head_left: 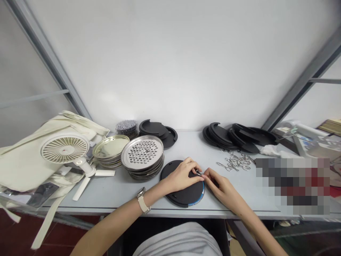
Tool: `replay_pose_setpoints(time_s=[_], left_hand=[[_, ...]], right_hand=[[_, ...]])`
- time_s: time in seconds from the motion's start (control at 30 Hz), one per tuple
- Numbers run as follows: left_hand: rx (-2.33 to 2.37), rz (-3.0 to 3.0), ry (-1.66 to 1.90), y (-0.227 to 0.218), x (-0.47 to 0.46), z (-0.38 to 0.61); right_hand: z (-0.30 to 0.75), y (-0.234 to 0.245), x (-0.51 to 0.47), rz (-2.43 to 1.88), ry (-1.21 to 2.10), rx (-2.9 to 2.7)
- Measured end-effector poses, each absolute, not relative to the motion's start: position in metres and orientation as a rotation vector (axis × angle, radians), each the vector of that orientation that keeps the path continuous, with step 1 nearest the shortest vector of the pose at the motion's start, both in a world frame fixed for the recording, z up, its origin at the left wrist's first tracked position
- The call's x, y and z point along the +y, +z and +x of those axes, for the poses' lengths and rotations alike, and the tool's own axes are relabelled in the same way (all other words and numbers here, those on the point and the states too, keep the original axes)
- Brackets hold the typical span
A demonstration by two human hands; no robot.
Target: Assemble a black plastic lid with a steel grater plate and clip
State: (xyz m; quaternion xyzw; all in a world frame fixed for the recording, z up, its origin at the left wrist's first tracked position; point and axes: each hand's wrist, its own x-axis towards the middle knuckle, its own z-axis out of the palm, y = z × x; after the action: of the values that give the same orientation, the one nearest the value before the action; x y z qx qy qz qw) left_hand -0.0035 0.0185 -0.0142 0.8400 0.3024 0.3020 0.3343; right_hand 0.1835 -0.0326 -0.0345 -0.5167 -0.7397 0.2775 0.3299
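Note:
A black round disc (183, 193) with a blue edge lies on the grey table (119, 192) in front of me. My left hand (182, 176) rests on top of it, fingers curled, pinching a small metal clip (198, 172) at the disc's right rim. My right hand (220, 185) meets it from the right, fingertips closed on the same clip. A watch (142, 203) sits on my left wrist.
A stack of perforated metal plates (142, 154) and a stack of plain metal plates (110, 149) stand left of the disc. Black discs (157, 129) lie at the back, more black discs (234, 137) at the right, loose metal clips (236, 161) nearby. A white fan (65, 149) sits on a cloth bag at the left.

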Motion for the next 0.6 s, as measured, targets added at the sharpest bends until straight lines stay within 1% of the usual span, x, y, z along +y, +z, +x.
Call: replay_pose_setpoints(time_s=[0.6], left_hand=[[0.775,2.164,0.781,-0.0143,0.0191,-0.0026]], right_hand=[[0.183,-0.0325,-0.0357,-1.321,0.748,-1.988]])
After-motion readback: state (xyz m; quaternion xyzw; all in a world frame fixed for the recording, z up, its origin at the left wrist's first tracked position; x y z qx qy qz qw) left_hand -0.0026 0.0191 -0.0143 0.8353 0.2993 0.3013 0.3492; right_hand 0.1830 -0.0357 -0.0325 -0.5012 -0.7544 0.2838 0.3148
